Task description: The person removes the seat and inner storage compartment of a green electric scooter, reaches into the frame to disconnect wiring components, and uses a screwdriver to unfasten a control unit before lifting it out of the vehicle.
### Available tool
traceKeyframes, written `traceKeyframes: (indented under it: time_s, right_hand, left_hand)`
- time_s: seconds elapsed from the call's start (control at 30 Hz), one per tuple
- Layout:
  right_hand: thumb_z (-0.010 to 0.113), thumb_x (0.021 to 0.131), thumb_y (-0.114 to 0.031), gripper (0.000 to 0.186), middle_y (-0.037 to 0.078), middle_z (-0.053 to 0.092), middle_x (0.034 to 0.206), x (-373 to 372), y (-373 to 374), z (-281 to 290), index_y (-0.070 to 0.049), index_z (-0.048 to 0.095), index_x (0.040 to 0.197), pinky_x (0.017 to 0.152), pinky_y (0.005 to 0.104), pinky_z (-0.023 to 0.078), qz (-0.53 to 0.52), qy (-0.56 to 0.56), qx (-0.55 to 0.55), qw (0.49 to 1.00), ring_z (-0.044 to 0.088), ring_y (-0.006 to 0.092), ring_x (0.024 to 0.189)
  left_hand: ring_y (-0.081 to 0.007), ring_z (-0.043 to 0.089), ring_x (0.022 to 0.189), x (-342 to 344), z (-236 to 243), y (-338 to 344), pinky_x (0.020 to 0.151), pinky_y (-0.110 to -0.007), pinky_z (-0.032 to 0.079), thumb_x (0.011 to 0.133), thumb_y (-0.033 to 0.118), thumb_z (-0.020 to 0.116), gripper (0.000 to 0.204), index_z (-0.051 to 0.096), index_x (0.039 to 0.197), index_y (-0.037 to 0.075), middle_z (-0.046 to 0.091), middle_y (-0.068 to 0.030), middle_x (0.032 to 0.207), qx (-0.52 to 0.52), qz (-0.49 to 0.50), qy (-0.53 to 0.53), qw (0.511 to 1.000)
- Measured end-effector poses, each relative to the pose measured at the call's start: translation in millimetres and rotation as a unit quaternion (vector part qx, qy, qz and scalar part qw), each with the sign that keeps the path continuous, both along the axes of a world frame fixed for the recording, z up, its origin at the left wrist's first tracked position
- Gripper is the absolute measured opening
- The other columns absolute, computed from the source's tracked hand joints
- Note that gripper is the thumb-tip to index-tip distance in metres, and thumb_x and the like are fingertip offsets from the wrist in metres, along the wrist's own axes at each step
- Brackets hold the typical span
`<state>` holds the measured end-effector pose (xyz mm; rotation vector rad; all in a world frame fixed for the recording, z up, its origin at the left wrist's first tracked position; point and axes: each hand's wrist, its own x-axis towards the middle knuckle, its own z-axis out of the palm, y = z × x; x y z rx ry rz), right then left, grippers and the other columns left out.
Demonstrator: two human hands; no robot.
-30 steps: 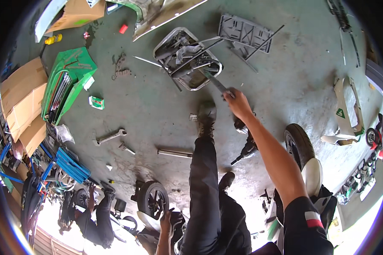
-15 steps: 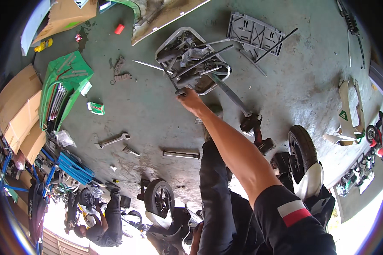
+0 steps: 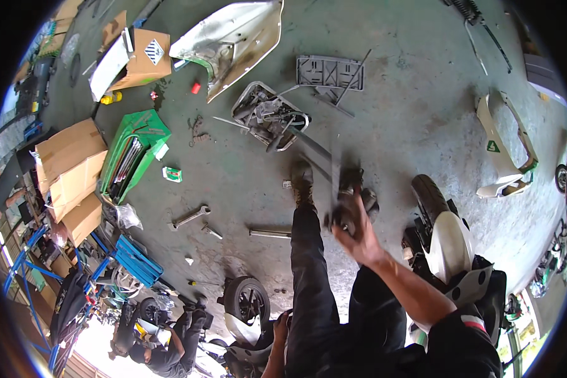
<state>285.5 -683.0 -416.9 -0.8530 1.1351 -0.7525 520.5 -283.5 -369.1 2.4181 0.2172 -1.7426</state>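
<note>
My right hand (image 3: 362,242), smeared a little by motion, is closed around a long grey bar-shaped tool (image 3: 336,160) that stands up from my fist; its exact kind is blurred. Right behind that hand a dark cordless power tool (image 3: 370,200) lies on the floor, partly covered. My left hand (image 3: 281,326) is low beside my left thigh, and its fingers are mostly hidden. Beyond my boot (image 3: 303,183) sits a metal-rimmed tray (image 3: 237,106) heaped with hand tools and bars.
Motorcycle wheels stand at the right (image 3: 429,195) and lower left (image 3: 247,299). A wrench (image 3: 192,217), a small hammer-like tool (image 3: 212,232) and a metal tube (image 3: 269,234) lie on the floor. A green bin (image 3: 154,129) and cardboard boxes (image 3: 75,164) stand left. Another person (image 3: 164,349) crouches at lower left.
My right hand has left the tray and come back toward my knees, bringing the bar-shaped tool. My view has shifted, showing more of the floor at the far left.
</note>
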Motion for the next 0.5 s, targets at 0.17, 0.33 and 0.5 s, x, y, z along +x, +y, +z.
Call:
traceKeyframes:
  time_s: [0.17, 0.33, 0.5]
  right_hand:
    - [0.057, 0.091, -0.011, 0.027, 0.008, 0.057, 0.078, -60, 57, 7, -0.005, 0.048, 0.115, 0.074, 0.0333, 0.050, -0.236, -0.114, 0.322, 0.910, 0.059, 0.0167, 0.075]
    - [0.052, 0.093, -0.018, 0.020, -0.001, 0.041, 0.056, -116, 74, 30, -0.009, 0.045, 0.077, 0.054, 0.0307, 0.044, -0.418, -0.277, 0.267, 0.823, 0.047, 0.0148, 0.050]
    - [0.052, 0.094, -0.019, 0.018, 0.002, 0.049, 0.060, -125, 167, 145, -0.003, 0.058, 0.099, 0.057, 0.0288, 0.045, -0.338, 0.027, 0.188, 0.922, 0.052, 0.0131, 0.055]
  left_hand:
    - [-0.0155, 0.060, 0.087, -1, 16, 19, 0.079, -0.031, 0.048, 0.095, 0.029, 0.052, 0.039, 0.063, 0.115, -0.002, 0.069, -0.0100, 0.099, -0.082, -0.177, 0.024, 0.980]
    - [-0.0158, 0.062, 0.082, 53, 25, -8, 0.073, -0.031, 0.050, 0.093, 0.028, 0.054, 0.042, 0.057, 0.123, -0.001, 0.069, -0.0120, 0.099, -0.088, -0.247, 0.061, 0.963]
    - [-0.0256, 0.066, 0.081, 113, 29, -131, 0.073, -0.038, 0.054, 0.090, 0.034, 0.058, 0.052, 0.051, 0.133, 0.007, 0.068, -0.0154, 0.103, 0.009, -0.225, 0.076, 0.971]
